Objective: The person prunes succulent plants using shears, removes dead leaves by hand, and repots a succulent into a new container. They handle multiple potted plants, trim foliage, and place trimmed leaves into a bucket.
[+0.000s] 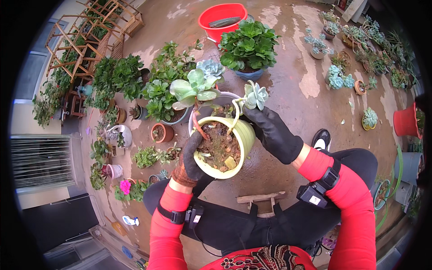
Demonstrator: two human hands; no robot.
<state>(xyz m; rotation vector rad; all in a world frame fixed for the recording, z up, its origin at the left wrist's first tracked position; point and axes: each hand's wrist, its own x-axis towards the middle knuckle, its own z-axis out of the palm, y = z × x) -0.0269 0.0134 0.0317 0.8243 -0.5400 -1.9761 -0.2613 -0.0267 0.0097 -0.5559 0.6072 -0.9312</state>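
Note:
A round yellow-green flowerpot (246,141) is tilted toward me, showing its brown soil. My left hand (192,157), in a dark glove, is closed on the pot's left side. Two bare-stemmed succulents lean out over the rim: a broad-leaved green one (196,87) at left and a small pale rosette succulent (255,96) at right. My right hand (276,137), in a black glove, has its fingers together, the tips at the base of the small rosette beside the pot's right rim. Those fingertips are partly hidden. Behind the pot shows a larger grey pot (228,95).
A bushy green plant (249,45) in a blue pot and a red bucket (216,20) stand ahead. Potted plants line the left, near a terracotta pot (163,133). More succulents sit at right, by a red pot (406,120). A low wooden stool (262,198) is between my legs.

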